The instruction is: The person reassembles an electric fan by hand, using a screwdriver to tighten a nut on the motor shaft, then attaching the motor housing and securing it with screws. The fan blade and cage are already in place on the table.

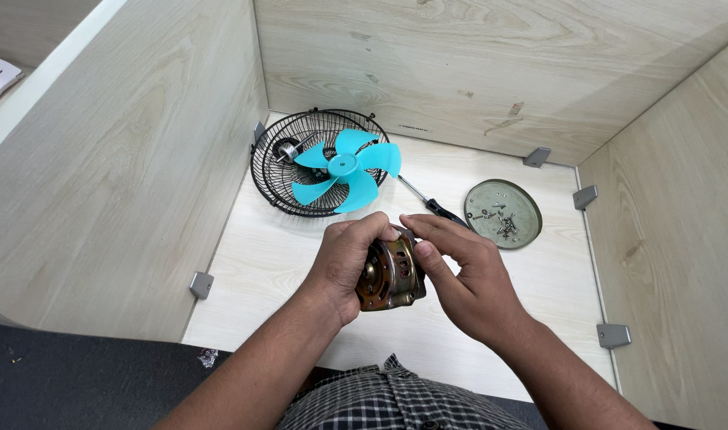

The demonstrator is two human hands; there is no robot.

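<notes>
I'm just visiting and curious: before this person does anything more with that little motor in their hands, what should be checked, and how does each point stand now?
1. Fan motor held firmly in the left hand: ok.
2. Right hand fingertips on the motor's top edge: ok.
3. Screwdriver within reach, on the desk behind the hands: ok.
4. Loose screws gathered in the round metal plate: ok.
5. Blue fan blade and black grille set aside, away from the hands: ok.
6. Motor wiring condition: cannot tell.

Round brass-coloured metal fan motor [389,275] with slotted end cap, tilted on its side, raised above pale wooden desk, near the front edge.
</notes>
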